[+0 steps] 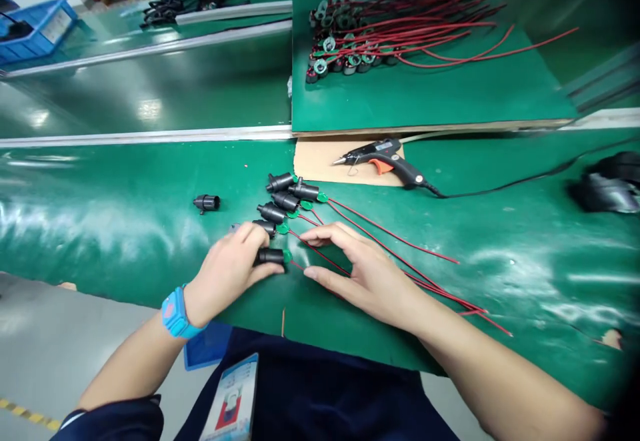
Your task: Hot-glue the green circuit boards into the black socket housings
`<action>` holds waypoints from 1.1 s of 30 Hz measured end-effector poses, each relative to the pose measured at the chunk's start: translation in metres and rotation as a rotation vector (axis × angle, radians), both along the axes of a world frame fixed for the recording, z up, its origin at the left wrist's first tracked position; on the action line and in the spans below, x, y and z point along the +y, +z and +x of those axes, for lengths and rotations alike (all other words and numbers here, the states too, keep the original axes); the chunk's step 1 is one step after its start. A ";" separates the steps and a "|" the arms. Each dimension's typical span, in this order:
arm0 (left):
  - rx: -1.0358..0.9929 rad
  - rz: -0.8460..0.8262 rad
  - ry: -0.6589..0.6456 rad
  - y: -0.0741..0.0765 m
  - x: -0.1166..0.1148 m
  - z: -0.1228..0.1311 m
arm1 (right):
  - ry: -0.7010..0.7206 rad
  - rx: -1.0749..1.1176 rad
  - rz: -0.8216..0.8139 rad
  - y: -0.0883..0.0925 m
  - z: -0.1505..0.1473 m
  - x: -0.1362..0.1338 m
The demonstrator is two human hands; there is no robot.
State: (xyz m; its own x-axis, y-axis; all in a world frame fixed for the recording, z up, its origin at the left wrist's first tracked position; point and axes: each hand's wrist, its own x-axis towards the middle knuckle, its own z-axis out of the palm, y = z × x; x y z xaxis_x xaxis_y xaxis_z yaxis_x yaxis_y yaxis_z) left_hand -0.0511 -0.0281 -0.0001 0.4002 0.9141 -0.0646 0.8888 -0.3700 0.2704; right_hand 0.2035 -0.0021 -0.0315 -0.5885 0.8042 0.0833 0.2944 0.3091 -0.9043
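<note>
My left hand, with a blue wristband, closes its fingers and thumb round a black plastic cylinder. A green disc sits at that cylinder's right end, and a thin red wire runs from it. My right hand is spread over the red wires, thumb and fingers apart, with nothing visibly gripped. Beside and behind the held piece lies a row of several similar black cylinders with green discs and red wires. Farther left, a single black cylinder lies apart, with no wire seen.
A hot glue gun with an orange trigger rests on a cardboard piece, its cord running right. On a raised green board lies a heap of red-wired parts. A blue bin stands far left. Someone's arm shows at the top.
</note>
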 end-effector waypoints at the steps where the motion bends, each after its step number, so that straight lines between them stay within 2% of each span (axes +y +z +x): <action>1: 0.042 0.097 0.017 0.003 0.008 -0.006 | -0.019 -0.010 0.029 0.002 0.002 0.001; 4: 0.131 0.331 0.072 0.013 0.031 -0.033 | -0.096 -0.047 0.135 0.010 0.016 0.009; 7: 0.265 0.349 0.115 0.013 0.046 -0.074 | -0.215 -0.114 0.292 0.022 0.034 0.037; 10: 0.278 0.235 0.104 -0.001 0.053 -0.104 | -0.369 -0.210 0.429 0.029 0.050 0.088; 14: 0.087 0.185 0.179 -0.018 0.041 -0.105 | -0.498 -0.397 0.487 0.025 0.052 0.169; 16: -0.049 0.127 0.216 -0.019 0.027 -0.096 | -0.506 -0.481 0.516 0.019 0.044 0.205; 19: -0.185 -0.051 0.201 -0.015 0.008 -0.084 | -0.499 -0.555 0.610 0.010 0.026 0.247; 21: -0.211 -0.128 0.189 -0.015 0.003 -0.078 | -0.487 -0.589 0.677 0.008 0.015 0.269; 24: -0.187 -0.149 0.193 -0.019 0.006 -0.077 | -0.439 -0.650 0.718 0.013 0.002 0.292; 28: -0.107 0.000 0.289 -0.026 0.019 -0.099 | -0.348 -0.734 0.727 0.024 -0.008 0.312; 31: -0.085 0.198 0.511 -0.022 0.027 -0.124 | -0.317 -0.752 0.735 0.029 -0.012 0.320; 33: -0.145 0.299 0.702 -0.013 0.029 -0.128 | -0.287 -0.743 0.734 0.031 -0.015 0.323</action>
State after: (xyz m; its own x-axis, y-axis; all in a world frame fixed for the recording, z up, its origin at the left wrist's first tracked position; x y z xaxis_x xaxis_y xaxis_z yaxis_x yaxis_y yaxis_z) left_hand -0.1795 0.0010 -0.0131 -0.2934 0.9269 0.2339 0.9054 0.1908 0.3793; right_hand 0.1886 0.3206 -0.0002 -0.4880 0.8192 0.3014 0.8402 0.5344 -0.0923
